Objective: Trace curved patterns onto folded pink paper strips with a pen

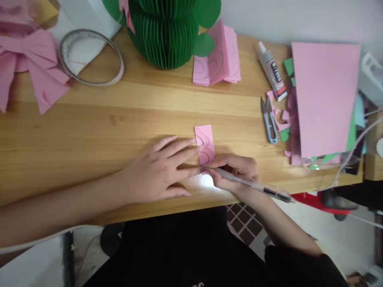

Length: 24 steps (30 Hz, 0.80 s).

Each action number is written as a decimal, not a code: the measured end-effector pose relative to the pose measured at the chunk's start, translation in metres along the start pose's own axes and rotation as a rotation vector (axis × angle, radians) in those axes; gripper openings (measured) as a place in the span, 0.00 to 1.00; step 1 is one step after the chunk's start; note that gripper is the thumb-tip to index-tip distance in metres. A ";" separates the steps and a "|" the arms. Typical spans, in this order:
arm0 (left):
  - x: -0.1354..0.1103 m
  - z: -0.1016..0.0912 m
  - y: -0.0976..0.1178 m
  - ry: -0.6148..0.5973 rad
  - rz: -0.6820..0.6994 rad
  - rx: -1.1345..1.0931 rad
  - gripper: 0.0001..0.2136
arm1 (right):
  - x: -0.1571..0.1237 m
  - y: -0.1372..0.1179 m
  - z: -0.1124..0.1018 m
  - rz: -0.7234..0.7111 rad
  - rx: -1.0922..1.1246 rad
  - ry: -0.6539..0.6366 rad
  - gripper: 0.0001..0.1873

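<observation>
A small folded pink paper strip (205, 144) lies on the wooden table (119, 119), with dark curved lines drawn on it. My left hand (158, 169) lies flat beside it, fingers stretched out, fingertips pressing its left edge. My right hand (236, 171) is closed round a clear pen (254, 185), whose tip touches the strip's lower end.
A green honeycomb paper cactus (167, 32) stands at the back, with a stack of folded pink pieces (218, 59) beside it. Thread snips (269, 119), a glue tube (272, 71) and pink card (326, 95) over scraps lie right. A tape ring (119, 71) and pink bow (32, 63) lie left.
</observation>
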State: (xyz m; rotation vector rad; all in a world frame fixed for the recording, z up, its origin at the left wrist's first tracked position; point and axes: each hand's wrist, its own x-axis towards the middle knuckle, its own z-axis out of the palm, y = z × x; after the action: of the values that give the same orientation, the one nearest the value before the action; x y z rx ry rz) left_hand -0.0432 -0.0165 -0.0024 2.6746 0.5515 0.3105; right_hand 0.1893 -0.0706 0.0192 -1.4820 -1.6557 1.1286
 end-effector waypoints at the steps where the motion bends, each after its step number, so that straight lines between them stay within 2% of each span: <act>1: 0.000 0.000 0.000 0.006 -0.006 -0.003 0.22 | 0.000 0.001 0.000 -0.005 -0.001 0.000 0.02; 5: 0.001 0.000 0.001 0.018 -0.008 -0.011 0.21 | 0.000 0.000 0.001 -0.017 -0.023 0.014 0.02; 12: 0.000 0.001 0.000 0.009 -0.006 -0.016 0.21 | 0.003 -0.010 0.000 0.063 -0.010 0.182 0.01; 24: 0.000 0.001 0.000 0.009 -0.011 -0.017 0.22 | 0.007 0.000 0.009 0.092 -0.010 0.147 0.04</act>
State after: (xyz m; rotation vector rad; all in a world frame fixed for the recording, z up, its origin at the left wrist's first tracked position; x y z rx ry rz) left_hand -0.0431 -0.0173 -0.0035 2.6536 0.5638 0.3227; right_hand 0.1802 -0.0658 0.0145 -1.6218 -1.5089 1.0345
